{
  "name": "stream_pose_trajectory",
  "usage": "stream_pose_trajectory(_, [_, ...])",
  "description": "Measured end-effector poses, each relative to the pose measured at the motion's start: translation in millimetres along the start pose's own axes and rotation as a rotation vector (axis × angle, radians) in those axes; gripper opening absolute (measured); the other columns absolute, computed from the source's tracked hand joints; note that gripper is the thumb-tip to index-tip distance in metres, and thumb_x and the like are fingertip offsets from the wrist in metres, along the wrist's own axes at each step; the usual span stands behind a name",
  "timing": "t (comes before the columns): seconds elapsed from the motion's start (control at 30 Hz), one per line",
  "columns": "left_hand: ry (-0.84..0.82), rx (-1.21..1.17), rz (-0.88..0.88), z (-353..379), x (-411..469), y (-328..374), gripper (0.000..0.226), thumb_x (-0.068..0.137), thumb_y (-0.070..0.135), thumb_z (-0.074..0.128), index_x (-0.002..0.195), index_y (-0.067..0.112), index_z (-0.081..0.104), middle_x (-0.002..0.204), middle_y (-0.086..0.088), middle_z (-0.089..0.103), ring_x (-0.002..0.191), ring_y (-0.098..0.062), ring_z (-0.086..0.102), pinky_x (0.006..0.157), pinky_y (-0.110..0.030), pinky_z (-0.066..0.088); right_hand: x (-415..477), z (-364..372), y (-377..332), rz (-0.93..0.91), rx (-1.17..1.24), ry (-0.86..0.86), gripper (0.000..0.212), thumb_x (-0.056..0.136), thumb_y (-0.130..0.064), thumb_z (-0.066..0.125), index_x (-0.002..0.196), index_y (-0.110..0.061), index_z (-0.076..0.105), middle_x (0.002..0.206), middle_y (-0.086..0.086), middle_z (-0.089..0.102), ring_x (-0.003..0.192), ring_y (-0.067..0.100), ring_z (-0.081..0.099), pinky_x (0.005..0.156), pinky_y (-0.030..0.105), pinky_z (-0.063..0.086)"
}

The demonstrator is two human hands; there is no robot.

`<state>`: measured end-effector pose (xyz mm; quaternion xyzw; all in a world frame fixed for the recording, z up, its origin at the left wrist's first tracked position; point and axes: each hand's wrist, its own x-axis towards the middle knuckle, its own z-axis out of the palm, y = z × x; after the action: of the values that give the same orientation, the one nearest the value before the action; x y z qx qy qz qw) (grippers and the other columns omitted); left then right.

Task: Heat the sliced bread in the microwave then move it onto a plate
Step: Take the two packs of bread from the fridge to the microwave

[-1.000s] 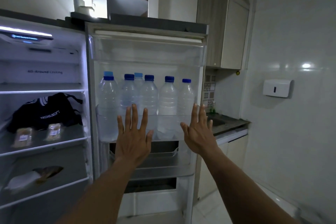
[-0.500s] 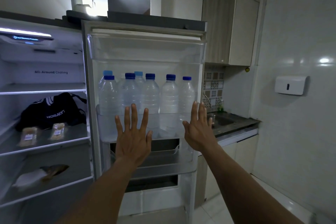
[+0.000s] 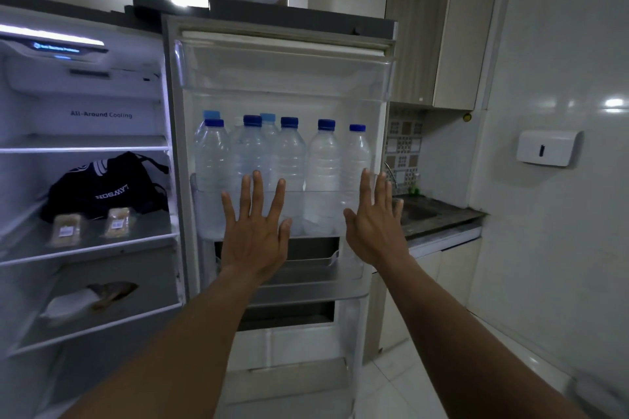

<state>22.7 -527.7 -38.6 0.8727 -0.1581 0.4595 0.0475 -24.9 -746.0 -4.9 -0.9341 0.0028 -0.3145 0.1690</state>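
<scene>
left hand (image 3: 253,238) and right hand (image 3: 376,231) raised, fingers straight and spread, holding nothing, in front of open fridge door (image 3: 289,78) with water bottles (image 3: 289,160), two wrapped tan packets (image 3: 66,231) resembling sliced bread on middle fridge shelf (image 3: 143,241), black bag (image 3: 102,187) behind

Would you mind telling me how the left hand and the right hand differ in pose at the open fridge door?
The left hand shows its back; the right hand is turned partly edge-on. The left hand's fingers spread wide; the right hand's lie closer together. The left hand is before the middle water bottles, the right hand at the edge of the fridge door. Both are raised, straight-fingered, holding nothing.
</scene>
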Motion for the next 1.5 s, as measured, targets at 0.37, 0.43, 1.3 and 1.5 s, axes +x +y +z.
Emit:
stream_pose_trajectory(0.37, [-0.055,0.022,-0.062,-55.6,-35.3,-106.3,0.067,0.1,0.05,0.019,0.157,0.024,-0.004,0.163,-0.016,-0.014,0.15,-0.032,-0.013,0.119,-0.058,-0.005,-38.8,21.0,-126.7,-0.231,-0.034,0.141,0.066,0.103,-0.026,0.048,0.159,-0.013,0.015,0.165,0.016,0.014,0.154,0.029,0.01,0.122,0.04,0.003])
stream_pose_trajectory(0.43, [-0.084,0.052,-0.066,-67.3,-48.7,-140.6,0.067,0.1,0.051,0.017,0.157,0.024,-0.004,0.163,-0.017,-0.011,0.151,-0.033,-0.011,0.119,-0.061,-0.002,-42.5,31.2,-159.7,-0.265,0.012,0.119,0.065,0.103,-0.026,0.047,0.159,-0.014,0.015,0.166,0.015,0.013,0.154,0.028,0.011,0.121,0.037,0.003])
stream_pose_trajectory(1.3, [-0.313,0.094,-0.476,38.7,-82.4,-481.8,0.06,0.101,0.046,0.024,0.156,0.034,0.003,0.162,-0.012,0.015,0.15,-0.032,0.009,0.119,-0.057,0.013,100.4,330.9,-418.0,-0.221,0.258,-0.207,0.058,0.098,-0.025,0.045,0.152,-0.013,0.026,0.146,0.013,0.038,0.128,0.034,0.043,0.101,0.045,0.041])
stream_pose_trajectory(1.5, [-0.354,0.05,-0.61,126.3,-48.5,-538.5,0.062,0.101,0.048,0.024,0.157,0.033,0.0,0.163,-0.014,0.011,0.15,-0.033,0.007,0.121,-0.053,0.011,178.4,431.6,-434.0,-0.157,0.27,-0.292,0.055,0.097,-0.024,0.046,0.148,-0.012,0.029,0.142,0.017,0.042,0.128,0.037,0.044,0.101,0.046,0.041])
